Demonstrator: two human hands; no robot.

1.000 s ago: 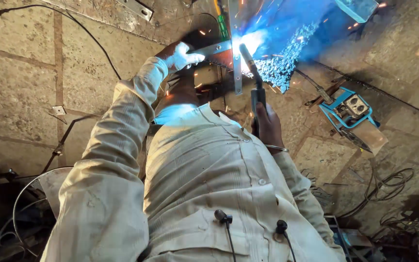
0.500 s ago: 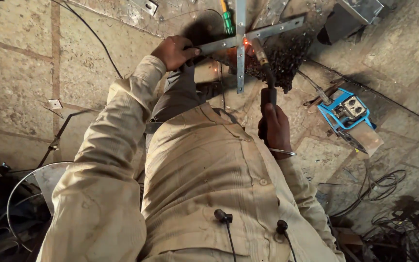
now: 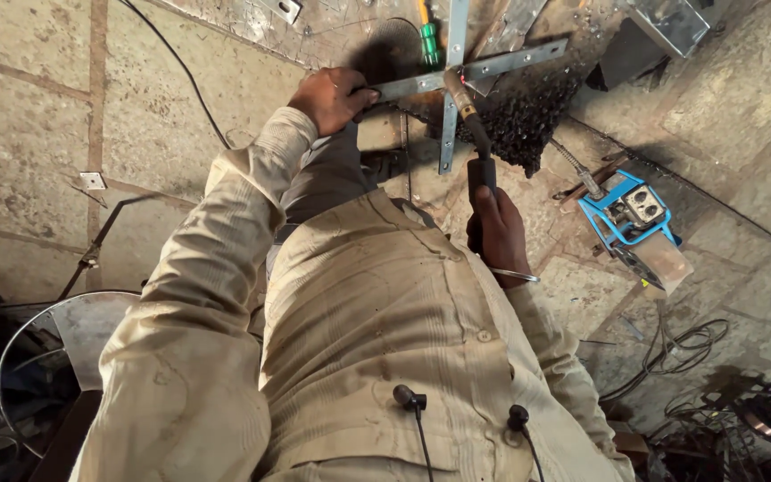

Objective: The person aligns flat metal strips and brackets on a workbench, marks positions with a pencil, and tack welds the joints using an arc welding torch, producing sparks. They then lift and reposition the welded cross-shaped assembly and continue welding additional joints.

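Welding step in hand — left hand (image 3: 336,96) gripping, fingers closed, the crossed steel flat bars (image 3: 479,70) lying on the stone floor (image 3: 37,116), right hand (image 3: 497,234) clasping the electrode holder (image 3: 470,120), its tip resting at the crossing — next bead, likely, requiring steady bracing.

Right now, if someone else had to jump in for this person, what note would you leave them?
Left hand grips one arm of the crossed metal strips, pinning it to the stone floor.
Right hand holds the welding holder, rod tip on the cross's centre joint.
No arc lit now. How sound the joint is cannot be told.
Blue machine sits to the right.
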